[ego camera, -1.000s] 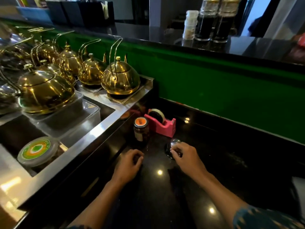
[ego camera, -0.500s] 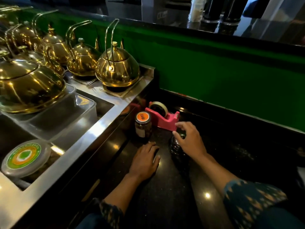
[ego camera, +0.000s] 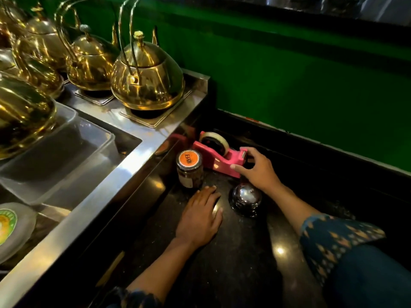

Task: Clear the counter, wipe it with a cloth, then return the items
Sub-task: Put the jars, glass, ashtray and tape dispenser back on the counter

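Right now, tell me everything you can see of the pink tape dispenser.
The pink tape dispenser looks like glossy plastic and sits upright on the black counter, near the green wall. A roll of pale tape stands in its cradle, with the cutter end pointing right. The right hand curls round that end. The orange-lidded jar stands just left of it.

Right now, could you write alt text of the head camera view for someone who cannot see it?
A person's right hand grips the cutter end of a pink tape dispenser on a black stone counter, while the left hand rests flat beside an orange-lidded glass jar. A shiny chrome call bell sits nearby; brass kettles stand on a steel unit at left.
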